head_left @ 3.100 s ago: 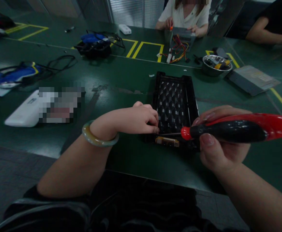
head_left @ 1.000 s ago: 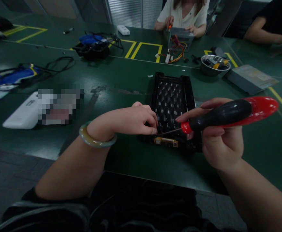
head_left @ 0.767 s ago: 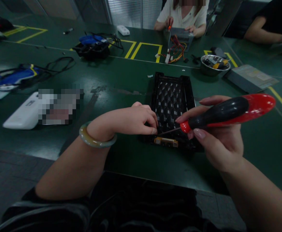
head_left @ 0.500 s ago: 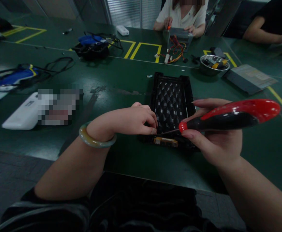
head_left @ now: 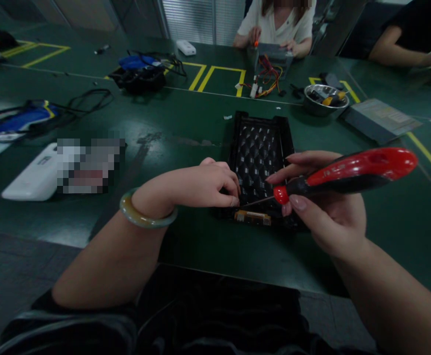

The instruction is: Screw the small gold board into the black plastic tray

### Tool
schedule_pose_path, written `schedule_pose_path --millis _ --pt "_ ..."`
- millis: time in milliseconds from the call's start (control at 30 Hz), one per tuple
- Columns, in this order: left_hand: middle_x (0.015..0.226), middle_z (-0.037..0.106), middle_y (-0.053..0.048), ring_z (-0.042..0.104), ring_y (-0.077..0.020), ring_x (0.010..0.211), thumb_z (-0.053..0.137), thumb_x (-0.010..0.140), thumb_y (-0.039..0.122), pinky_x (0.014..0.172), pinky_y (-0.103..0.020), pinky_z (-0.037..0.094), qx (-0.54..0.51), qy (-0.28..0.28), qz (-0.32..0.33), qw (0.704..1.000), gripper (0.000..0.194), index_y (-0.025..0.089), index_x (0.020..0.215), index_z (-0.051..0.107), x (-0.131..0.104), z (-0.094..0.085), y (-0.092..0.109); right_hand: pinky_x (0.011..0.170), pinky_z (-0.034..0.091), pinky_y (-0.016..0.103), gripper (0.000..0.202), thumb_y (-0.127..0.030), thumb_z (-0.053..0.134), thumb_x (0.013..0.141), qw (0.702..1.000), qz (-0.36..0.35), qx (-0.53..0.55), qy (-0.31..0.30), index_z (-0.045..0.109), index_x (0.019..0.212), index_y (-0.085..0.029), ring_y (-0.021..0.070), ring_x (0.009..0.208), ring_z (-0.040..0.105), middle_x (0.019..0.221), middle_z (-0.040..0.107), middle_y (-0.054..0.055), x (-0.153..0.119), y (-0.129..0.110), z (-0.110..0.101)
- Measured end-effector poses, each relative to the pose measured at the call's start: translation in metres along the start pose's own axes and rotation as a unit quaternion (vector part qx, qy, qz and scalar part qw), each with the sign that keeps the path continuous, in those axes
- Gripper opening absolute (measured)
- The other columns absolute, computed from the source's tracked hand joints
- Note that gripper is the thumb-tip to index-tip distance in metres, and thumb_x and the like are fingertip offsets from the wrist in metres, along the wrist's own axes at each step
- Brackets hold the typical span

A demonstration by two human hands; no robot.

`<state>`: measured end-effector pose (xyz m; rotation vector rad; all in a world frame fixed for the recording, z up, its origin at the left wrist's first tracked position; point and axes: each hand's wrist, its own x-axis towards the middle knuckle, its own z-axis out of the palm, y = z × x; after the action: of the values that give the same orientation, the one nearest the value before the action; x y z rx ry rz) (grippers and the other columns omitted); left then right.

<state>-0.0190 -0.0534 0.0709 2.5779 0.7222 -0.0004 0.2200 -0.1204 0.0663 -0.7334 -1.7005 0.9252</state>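
Note:
A black rectangular plastic housing [head_left: 259, 148] with a quilted-looking inner surface lies on the green table in front of me. At its near end shows an orange-brown strip with small contacts [head_left: 252, 217]. My right hand [head_left: 329, 217] holds a screwdriver [head_left: 359, 170] by its red-and-black handle, fingers around the collar end. The thin shaft points left, and its tip ends by the housing's near left corner, close to my left fingertips. My left hand [head_left: 215, 185] is closed at that corner, its fingers curled on the housing's left edge; what they pinch is hidden.
Left of me lie a white plastic case [head_left: 34, 172] and a blurred-out item. Blue pouches with black cords [head_left: 137, 69] sit farther back. A metal bowl of tools [head_left: 326, 101] and a grey metal panel [head_left: 381, 121] are at right. Across the table, a person handles a wired metal box [head_left: 274, 56].
The screwdriver's handle has shifted slightly left and rolled, showing more red, and my right fingers have changed their hold on it. My left hand stays at the same corner.

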Motion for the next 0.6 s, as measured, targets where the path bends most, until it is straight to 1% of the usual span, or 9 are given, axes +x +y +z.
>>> schedule_pose_path --millis 133,267,367,500,600 --pt "0.112 0.072 0.0 0.056 -0.0199 0.109 0.055 0.093 0.037 0.095 -0.034 0.028 -0.004 0.006 0.001 1.0 0.025 0.025 0.093 0.077 -0.0004 0.0011 -0.001 0.076 0.064 0.035 0.04 -0.018 0.074 0.081 0.999 0.001 -0.021 0.034 0.062 0.119 -0.025 0.0197 0.089 0.071 0.104 0.072 0.005 0.0014 -0.0026 0.0028" --pt "0.109 0.072 0.0 0.057 -0.0197 0.107 0.057 0.093 0.036 0.097 -0.034 0.027 -0.012 0.015 0.005 1.0 0.022 0.026 0.093 0.077 -0.0011 0.0024 -0.0016 0.079 0.063 0.035 0.043 -0.021 0.083 0.073 0.997 0.001 -0.026 0.068 0.064 0.112 -0.023 0.0193 0.083 0.072 0.095 0.074 0.003 0.0025 0.0003 0.0042" --pt "0.109 0.073 -0.001 0.056 -0.0201 0.107 0.057 0.093 0.036 0.097 -0.034 0.027 -0.015 0.015 0.004 1.0 0.022 0.026 0.094 0.077 -0.0011 0.0028 -0.0016 0.076 0.062 0.032 0.042 -0.019 0.086 0.068 0.995 0.009 -0.026 0.091 0.065 0.105 -0.022 0.0192 0.082 0.072 0.091 0.074 0.002 0.0029 0.0039 0.0025" --pt "0.109 0.073 -0.001 0.055 -0.0202 0.108 0.057 0.093 0.036 0.097 -0.034 0.026 -0.015 0.014 0.007 1.0 0.022 0.026 0.095 0.076 -0.001 0.0023 -0.0014 0.07 0.06 0.032 0.031 -0.018 0.085 0.068 0.995 -0.007 -0.053 0.082 0.066 0.092 -0.024 0.0185 0.078 0.07 0.088 0.072 0.0 0.0048 0.0045 0.0001" --pt "0.107 0.073 0.0 0.055 -0.0201 0.108 0.056 0.093 0.035 0.097 -0.034 0.026 -0.016 0.011 0.008 1.0 0.022 0.025 0.093 0.076 -0.0012 0.0015 -0.0007 0.068 0.059 0.032 0.033 -0.016 0.084 0.07 0.996 -0.029 -0.041 0.072 0.062 0.094 -0.024 0.018 0.077 0.069 0.085 0.07 -0.001 0.0066 0.003 0.0004"
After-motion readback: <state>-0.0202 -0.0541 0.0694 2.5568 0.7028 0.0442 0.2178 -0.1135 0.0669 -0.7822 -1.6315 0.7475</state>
